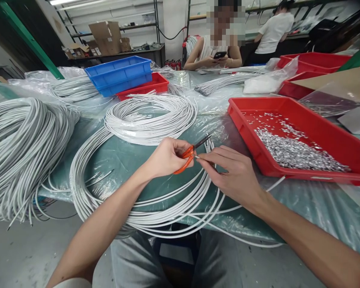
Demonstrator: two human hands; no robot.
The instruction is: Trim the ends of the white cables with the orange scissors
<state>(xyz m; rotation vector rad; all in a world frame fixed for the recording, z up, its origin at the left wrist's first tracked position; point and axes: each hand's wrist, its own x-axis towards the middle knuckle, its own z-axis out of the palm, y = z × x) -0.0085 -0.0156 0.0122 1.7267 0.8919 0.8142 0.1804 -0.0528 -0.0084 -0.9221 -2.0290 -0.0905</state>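
Observation:
My left hand (171,157) is closed around orange-handled scissors (186,159), their dark blades pointing up and to the right. Close beside it, my right hand (228,168) pinches the end of a white cable (204,158) near the scissors' handles. Which cable of the bundle this end belongs to is hard to see. A large loose coil of white cables (168,220) lies below both hands, its several ends (209,144) gathered just behind my right fingers. Behind my left hand sits a second coil of white cables (150,120).
At right a red tray (243,132) holds many small silvery metal pieces (297,150). A thick cable bundle (24,148) hangs over the table's left edge. Blue bins (120,76) stand at the back left. Across the table a person (217,48) holds a phone; another person (274,30) stands farther back.

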